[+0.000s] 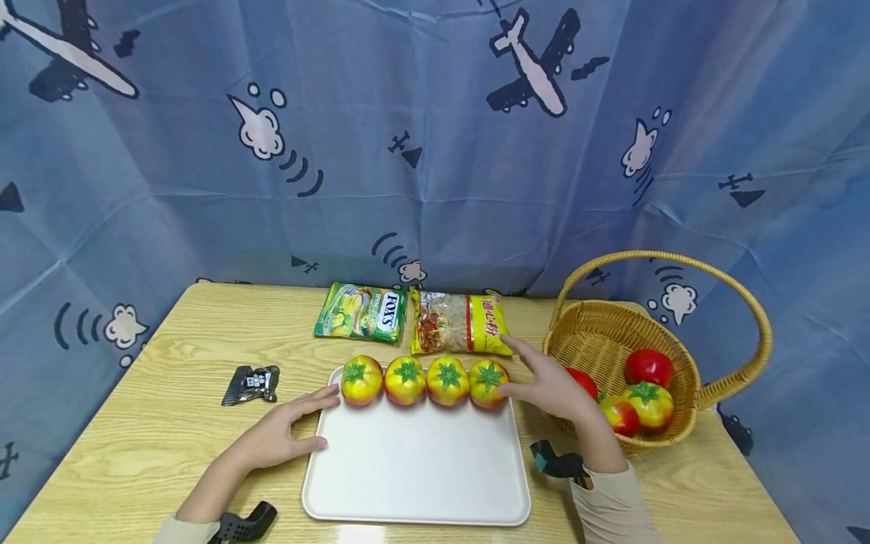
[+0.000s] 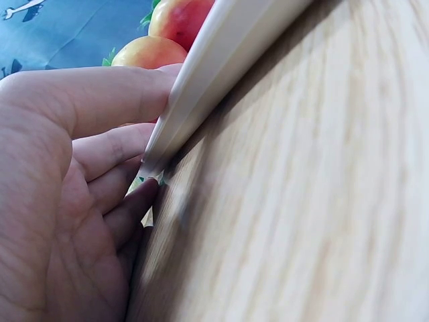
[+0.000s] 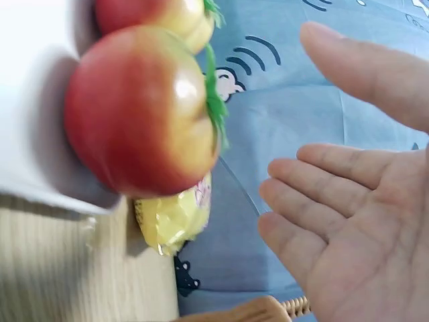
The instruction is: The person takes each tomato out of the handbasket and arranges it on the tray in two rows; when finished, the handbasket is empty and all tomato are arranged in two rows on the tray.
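Observation:
A white tray (image 1: pixel 416 468) lies on the table with a row of several yellow-and-red tomatoes with green leaf tops along its far edge. My left hand (image 1: pixel 282 432) rests at the tray's left side, fingers and thumb touching the rim (image 2: pixel 175 100). My right hand (image 1: pixel 547 381) hovers beside the rightmost tomato (image 1: pixel 488 383), its fingers extended and holding nothing. In the right wrist view that tomato (image 3: pixel 144 111) sits apart from the spread fingers (image 3: pixel 322 184). Whether the right thumb touches it in the head view is hard to tell.
A wicker basket (image 1: pixel 587 340) with a tall handle stands at the right, holding several red and yellow-red fruits. Behind the tray lie a green Fox's packet (image 1: pixel 360 312) and a yellow-ended clear food bag (image 1: pixel 458 323). A small black packet (image 1: pixel 251 384) lies left.

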Demonstrator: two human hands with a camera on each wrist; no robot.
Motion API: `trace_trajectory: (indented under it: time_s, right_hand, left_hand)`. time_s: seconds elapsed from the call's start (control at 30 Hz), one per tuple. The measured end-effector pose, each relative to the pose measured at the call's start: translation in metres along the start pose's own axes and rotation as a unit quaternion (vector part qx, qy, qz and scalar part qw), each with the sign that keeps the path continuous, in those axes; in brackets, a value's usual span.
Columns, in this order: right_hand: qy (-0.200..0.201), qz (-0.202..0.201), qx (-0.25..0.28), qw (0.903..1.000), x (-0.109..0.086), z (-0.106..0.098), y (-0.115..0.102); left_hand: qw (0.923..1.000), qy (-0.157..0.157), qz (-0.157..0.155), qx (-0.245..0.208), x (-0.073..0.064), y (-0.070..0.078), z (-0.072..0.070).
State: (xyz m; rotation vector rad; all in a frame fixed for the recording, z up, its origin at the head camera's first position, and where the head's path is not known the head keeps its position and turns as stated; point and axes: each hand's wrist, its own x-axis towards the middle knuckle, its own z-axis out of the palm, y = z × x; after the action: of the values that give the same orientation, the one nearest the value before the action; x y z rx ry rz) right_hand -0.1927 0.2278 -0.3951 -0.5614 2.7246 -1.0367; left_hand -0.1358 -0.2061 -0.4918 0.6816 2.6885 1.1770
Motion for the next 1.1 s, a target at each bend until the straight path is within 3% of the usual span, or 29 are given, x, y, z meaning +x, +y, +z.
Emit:
trace_trajectory:
  time_s: [0.27, 0.63, 0.9, 1.1]
  right_hand:
    - [0.028, -0.009, 0.006, 0.9996, -0.009, -0.014, 0.005]
    - [0.069, 0.012, 0.022, 0.9973, -0.028, -0.045, 0.025]
    - [0.053, 0.021, 0.007, 0.9984, -0.040, -0.059, 0.037]
    - [0.028, 0.037, -0.006, 0.9989, -0.045, -0.081, 0.038]
  left_hand:
    - [1.0000, -0.002, 0.000, -0.004, 0.001, 0.001, -0.001]
    - [1.0000, 0.000, 0.006, -0.003, 0.000, 0.001, 0.000]
    - [1.0000, 0.002, 0.008, 0.000, 0.000, 0.000, 0.003]
    - [1.0000, 0.001, 0.006, -0.002, 0.000, 0.000, 0.001]
